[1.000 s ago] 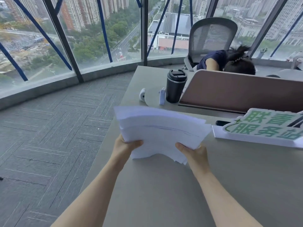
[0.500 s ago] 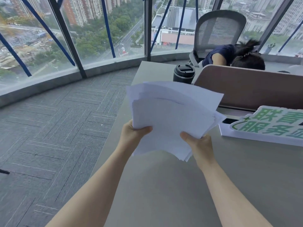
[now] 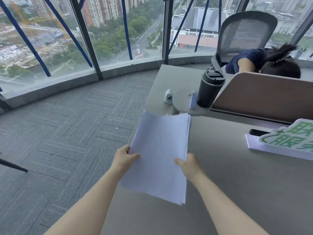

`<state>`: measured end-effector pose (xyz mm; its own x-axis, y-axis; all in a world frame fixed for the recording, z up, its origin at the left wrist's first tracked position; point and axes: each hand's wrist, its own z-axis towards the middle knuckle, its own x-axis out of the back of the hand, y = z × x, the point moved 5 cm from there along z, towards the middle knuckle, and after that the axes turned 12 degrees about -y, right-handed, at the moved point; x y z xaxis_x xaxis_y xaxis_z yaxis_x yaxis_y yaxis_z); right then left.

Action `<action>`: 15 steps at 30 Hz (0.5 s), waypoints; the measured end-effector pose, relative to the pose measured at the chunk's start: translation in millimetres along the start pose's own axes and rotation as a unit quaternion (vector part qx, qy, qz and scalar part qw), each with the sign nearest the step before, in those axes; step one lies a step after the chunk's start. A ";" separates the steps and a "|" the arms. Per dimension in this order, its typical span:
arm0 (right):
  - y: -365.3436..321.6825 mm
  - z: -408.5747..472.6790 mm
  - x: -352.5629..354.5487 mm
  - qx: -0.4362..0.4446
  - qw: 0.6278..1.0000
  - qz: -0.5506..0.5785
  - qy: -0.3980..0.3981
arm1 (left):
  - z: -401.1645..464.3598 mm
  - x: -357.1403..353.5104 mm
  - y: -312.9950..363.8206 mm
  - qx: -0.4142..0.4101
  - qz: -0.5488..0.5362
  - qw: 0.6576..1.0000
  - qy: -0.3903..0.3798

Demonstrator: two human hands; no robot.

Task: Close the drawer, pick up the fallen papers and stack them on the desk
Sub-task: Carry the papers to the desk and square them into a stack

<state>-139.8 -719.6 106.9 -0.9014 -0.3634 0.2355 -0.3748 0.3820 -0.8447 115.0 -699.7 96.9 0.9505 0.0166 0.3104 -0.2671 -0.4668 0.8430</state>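
A stack of white papers [image 3: 159, 150] is held lengthwise over the left part of the grey desk [image 3: 237, 184], its sheets roughly squared. My left hand [image 3: 124, 158] grips the stack's left edge with the thumb on top. On the right edge, my right hand [image 3: 188, 164] grips it the same way. Whether the stack rests on the desk or hovers just above it is unclear. No drawer is in view.
A black tumbler [image 3: 210, 89], a small white object [image 3: 168, 98] and a bluish item [image 3: 193, 100] stand behind the papers. A brown divider [image 3: 264, 97] runs right, with a person slumped behind it by a mesh chair [image 3: 243, 34]. A green-lettered sign [image 3: 288, 139] and dark phone [image 3: 257, 132] lie right. Carpet lies left.
The fanned, raised papers have been turned lengthwise, squared up and lowered toward the desk. Both hands keep their grip on the side edges.
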 end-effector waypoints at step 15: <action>32.8 53.8 -47.9 -0.162 0.946 -0.272 0.073 | 45.3 14.0 -58.8 0.099 0.221 0.967 0.076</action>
<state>-97.3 -735.3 42.0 -0.5671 -0.4688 0.6772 -0.8174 0.4212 -0.3929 151.2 -712.0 31.7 0.7120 -0.1007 0.6950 -0.5921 -0.6182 0.5170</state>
